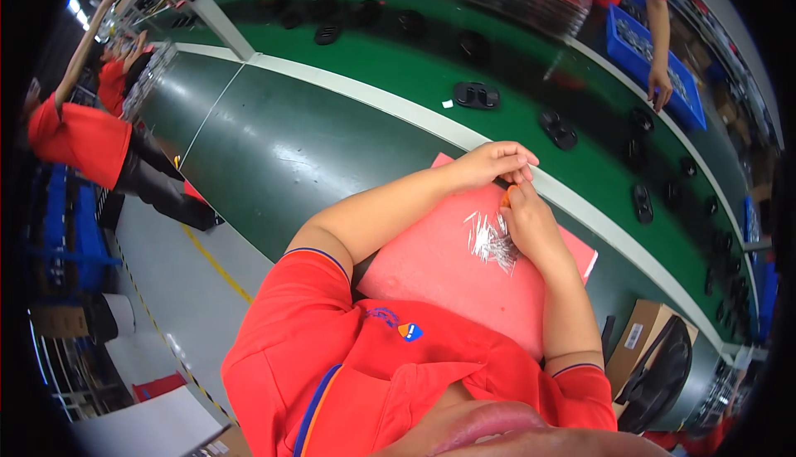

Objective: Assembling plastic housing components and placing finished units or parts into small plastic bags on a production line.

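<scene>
Both my hands meet above the far edge of a pink foam mat (464, 291). My left hand (496, 163) is closed, its fingers curled around something mostly hidden; a small dark edge (502, 182) shows below them. Close against it, my right hand (532, 223) is closed in a pinch, with a small orange piece (507, 197) at its fingertips. What kind of thing that is, I cannot tell. Under and beside my right hand lies a loose pile of thin, shiny silver slivers (491, 243) on the mat.
Beyond the white rail (373, 102), a green conveyor belt (398, 59) carries several black two-opening parts (476, 95). Across it, a co-worker's hand (659, 84) hangs by a blue bin (638, 55). A cardboard box (637, 337) and a black bag (663, 374) stand at my right.
</scene>
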Motion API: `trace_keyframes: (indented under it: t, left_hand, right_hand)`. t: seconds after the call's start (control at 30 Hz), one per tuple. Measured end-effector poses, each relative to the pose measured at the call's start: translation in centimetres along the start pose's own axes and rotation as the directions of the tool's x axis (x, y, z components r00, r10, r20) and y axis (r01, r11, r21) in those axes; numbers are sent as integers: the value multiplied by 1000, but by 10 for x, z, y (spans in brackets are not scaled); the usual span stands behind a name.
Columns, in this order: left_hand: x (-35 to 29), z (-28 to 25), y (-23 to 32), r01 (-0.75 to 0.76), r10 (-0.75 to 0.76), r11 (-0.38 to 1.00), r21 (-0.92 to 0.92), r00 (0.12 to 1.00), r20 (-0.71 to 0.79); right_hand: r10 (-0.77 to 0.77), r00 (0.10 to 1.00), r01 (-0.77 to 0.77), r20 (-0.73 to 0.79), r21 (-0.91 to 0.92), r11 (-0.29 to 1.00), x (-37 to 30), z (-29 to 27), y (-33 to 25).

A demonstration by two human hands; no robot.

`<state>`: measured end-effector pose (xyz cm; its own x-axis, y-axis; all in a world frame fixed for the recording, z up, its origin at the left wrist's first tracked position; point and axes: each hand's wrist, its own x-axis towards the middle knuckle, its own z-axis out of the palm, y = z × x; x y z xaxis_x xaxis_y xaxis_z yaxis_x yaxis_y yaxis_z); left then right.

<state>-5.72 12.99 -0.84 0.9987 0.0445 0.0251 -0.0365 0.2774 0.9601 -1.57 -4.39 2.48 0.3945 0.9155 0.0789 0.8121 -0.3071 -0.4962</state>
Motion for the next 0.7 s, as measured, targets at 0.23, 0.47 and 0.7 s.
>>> trace_keyframes:
  t: [0.23, 0.47, 0.7]
  left_hand:
    - [-6, -15, 10, 78, -84, 947, -311, 996, -5]
    - [21, -139, 30, -263, 591, 732, 628, 705, -393]
    - [-2, -310, 82, 663, 800, 331, 672, 181, -572]
  right_hand:
    - [80, 997, -82, 16, 225, 971, 12, 0, 4]
    - [253, 968, -205, -3, 575, 792, 24, 15, 16]
    - [319, 946, -266, 59, 704, 658, 32, 17, 26]
